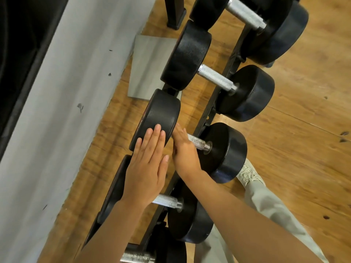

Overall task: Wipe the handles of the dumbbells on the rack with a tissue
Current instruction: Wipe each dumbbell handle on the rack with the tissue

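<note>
Two bare forearms reach up into view, and both hands are on the same black round-headed dumbbell with a knurled steel handle [197,141] — third along the dark metal rack [218,92]. Left hand [147,164] lies flat, fingers straight and together, pressing on the dumbbell's far black weight head [157,114] to steady it. Right hand [185,150] curls down over the inner end of the handle, gripping it; no tissue shows, so whether one sits under that palm I cannot tell. Bare silver knurling is showing from the knuckles out to the near weight head [226,150].

To do this well, I'd say keep the left palm bracing so the dumbbell doesn't roll, then slide the right hand outward along the bar with a twist — knurling traps grime, so a straight pass alone likely misses the underside. Neighbouring steel handles [214,77] wait up the rack, above the wooden floor [303,130].
</note>
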Available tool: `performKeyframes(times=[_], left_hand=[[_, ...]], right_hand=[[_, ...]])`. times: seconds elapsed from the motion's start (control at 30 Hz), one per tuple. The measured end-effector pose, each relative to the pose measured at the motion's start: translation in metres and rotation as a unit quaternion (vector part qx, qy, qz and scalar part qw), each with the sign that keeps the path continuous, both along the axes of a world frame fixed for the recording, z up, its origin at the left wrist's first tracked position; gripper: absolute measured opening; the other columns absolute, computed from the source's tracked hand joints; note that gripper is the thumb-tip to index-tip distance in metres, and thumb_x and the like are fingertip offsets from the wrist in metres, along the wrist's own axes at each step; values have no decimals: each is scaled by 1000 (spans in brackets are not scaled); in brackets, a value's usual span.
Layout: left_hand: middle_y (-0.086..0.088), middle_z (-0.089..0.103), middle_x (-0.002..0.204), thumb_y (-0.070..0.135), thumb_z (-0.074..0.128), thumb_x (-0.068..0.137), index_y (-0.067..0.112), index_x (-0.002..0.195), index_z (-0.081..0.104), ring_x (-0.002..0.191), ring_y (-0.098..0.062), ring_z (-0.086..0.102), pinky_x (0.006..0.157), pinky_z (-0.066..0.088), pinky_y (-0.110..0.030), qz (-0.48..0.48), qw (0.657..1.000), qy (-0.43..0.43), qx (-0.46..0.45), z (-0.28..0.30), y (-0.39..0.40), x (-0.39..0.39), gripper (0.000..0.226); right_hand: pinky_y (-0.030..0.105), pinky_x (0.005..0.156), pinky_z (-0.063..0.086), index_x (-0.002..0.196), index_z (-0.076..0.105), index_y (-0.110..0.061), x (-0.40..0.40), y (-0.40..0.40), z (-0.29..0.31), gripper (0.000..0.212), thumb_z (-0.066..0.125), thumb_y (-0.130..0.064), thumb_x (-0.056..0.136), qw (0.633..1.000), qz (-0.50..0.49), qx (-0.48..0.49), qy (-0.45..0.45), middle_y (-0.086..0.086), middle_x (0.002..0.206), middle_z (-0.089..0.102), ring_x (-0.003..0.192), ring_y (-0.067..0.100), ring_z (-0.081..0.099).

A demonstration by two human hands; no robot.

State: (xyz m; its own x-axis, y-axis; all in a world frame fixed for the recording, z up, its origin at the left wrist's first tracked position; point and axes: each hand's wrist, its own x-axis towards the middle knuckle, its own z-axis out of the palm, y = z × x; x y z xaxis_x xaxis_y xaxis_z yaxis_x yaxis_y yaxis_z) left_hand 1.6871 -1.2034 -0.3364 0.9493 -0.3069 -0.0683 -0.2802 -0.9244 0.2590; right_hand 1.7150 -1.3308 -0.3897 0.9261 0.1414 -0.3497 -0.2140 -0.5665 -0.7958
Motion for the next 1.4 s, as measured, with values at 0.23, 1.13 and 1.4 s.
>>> performKeyframes(times=[0.23,1.13,1.4], left_hand=[[-3,11,166,28,32,106,12,158,14,154,-14,3,125,1,-31,2,1000,6,1,2,1,-1,57],[-15,19,164,31,34,104,0,154,25,152,-26,17,123,13,-41,155,985,-11,77,1,-16,-34,60],[-13,20,164,30,29,105,3,156,22,151,-26,21,121,19,-43,186,979,-1,79,-6,-15,-45,59]], right_hand=[[28,117,14,155,19,-20,-19,-35,-4,65,38,6,99,994,-49,-70,62,-2,162,17,150,23,9],[37,123,8,148,31,2,14,-16,37,49,40,-9,101,953,147,-40,-262,17,157,23,149,24,14],[45,122,8,150,16,7,62,15,55,80,7,-55,100,922,162,-236,-262,24,159,9,149,33,6]])
